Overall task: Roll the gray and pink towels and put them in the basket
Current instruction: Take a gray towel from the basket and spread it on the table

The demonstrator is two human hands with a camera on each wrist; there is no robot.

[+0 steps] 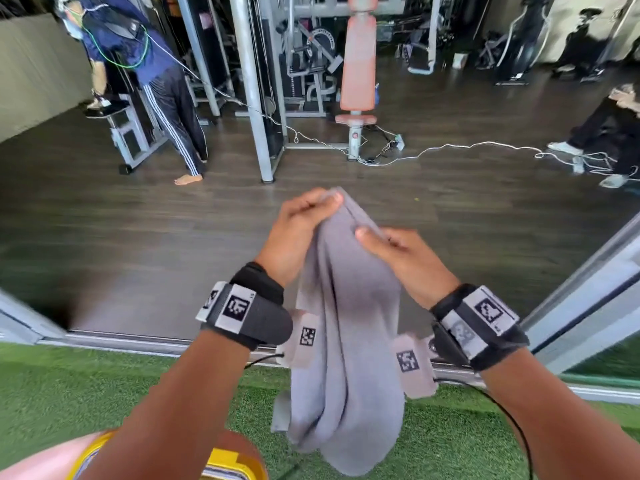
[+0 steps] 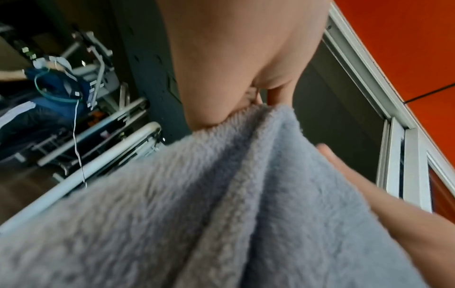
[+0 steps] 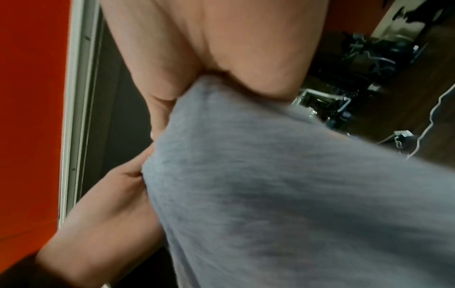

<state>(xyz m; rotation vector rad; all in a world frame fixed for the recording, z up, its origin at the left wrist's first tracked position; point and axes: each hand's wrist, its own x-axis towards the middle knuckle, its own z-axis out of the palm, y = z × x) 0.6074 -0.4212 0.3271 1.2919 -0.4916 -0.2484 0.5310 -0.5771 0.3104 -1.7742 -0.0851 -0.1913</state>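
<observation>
A gray towel hangs in folds in front of me, held up in the air by both hands. My left hand pinches its top edge at the highest point. My right hand grips the edge just to the right and a little lower. In the left wrist view the gray towel fills the lower half, bunched under the left hand. In the right wrist view the gray towel drapes down from the right hand. No pink towel and no basket are in view.
I stand on green turf at a sliding door track. Beyond lies a dark wood floor with gym machines, a red bench and a white cable. A person stands at the far left.
</observation>
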